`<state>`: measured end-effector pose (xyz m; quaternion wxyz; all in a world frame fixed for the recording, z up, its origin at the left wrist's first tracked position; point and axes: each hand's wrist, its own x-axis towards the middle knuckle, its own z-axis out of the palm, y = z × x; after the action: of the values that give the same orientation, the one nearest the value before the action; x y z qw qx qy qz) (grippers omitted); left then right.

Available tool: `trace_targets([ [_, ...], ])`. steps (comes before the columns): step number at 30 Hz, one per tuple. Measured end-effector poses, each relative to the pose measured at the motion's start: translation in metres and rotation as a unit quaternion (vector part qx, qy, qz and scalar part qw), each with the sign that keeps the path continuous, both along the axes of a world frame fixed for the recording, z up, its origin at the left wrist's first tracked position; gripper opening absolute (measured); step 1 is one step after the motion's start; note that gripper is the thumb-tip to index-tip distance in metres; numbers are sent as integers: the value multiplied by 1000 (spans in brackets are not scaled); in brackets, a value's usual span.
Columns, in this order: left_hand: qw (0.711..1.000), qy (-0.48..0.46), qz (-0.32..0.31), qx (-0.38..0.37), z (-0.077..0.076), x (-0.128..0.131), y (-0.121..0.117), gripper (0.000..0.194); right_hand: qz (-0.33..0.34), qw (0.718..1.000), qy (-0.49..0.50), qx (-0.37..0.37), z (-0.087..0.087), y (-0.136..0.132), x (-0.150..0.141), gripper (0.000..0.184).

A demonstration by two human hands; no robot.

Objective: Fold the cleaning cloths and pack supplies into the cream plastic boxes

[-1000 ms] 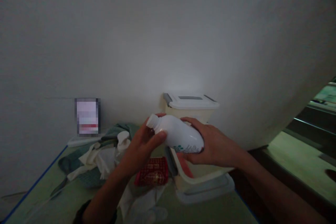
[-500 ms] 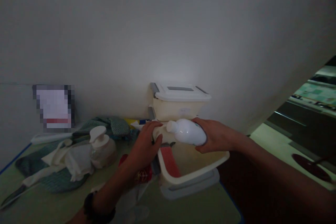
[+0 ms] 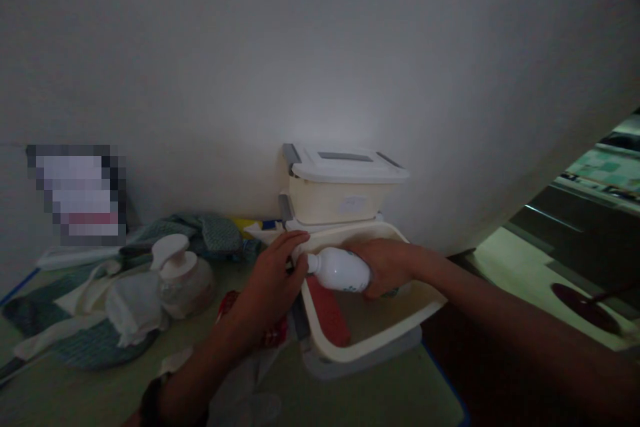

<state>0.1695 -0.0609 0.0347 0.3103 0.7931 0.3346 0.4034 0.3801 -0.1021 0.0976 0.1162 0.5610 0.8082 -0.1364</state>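
Note:
My right hand (image 3: 383,265) is wrapped around a white plastic bottle (image 3: 344,269), which lies tilted on its side with the cap pointing left. It is low inside an open cream storage box (image 3: 370,348). At the box's left rim is my left hand (image 3: 283,263), fingers curled over the corner and thumb close to the bottle's cap. Inside the box along its left wall rests a flat red item (image 3: 327,312), its kind unclear. Part of the box floor is hidden by my right hand and the bottle.
Behind stands a lidded cream storage box (image 3: 345,197) against the wall. On the table's left are a white pump bottle (image 3: 183,280), a crumpled green cloth (image 3: 100,340) and white tissue-like material (image 3: 135,303). A red packet (image 3: 227,305) lies behind my left forearm.
My right hand has lowered the white bottle into the open box, moving its cap left toward my left hand. My left hand stays at the rim. The view has shifted slightly.

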Motion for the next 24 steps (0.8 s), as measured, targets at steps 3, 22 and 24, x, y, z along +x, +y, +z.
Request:
trace_targets([
  [3,997,-7,-7,-81,3,0,-4,41,-3,1000,15,4,-4,1,4,76],
  [22,970,-44,-56,-231,54,-50,-5,29,-115,974,114,158,59,-57,-33,55],
  [24,977,-39,-44,-204,71,-72,-9,30,-117,969,128,176,70,-64,-46,52],
])
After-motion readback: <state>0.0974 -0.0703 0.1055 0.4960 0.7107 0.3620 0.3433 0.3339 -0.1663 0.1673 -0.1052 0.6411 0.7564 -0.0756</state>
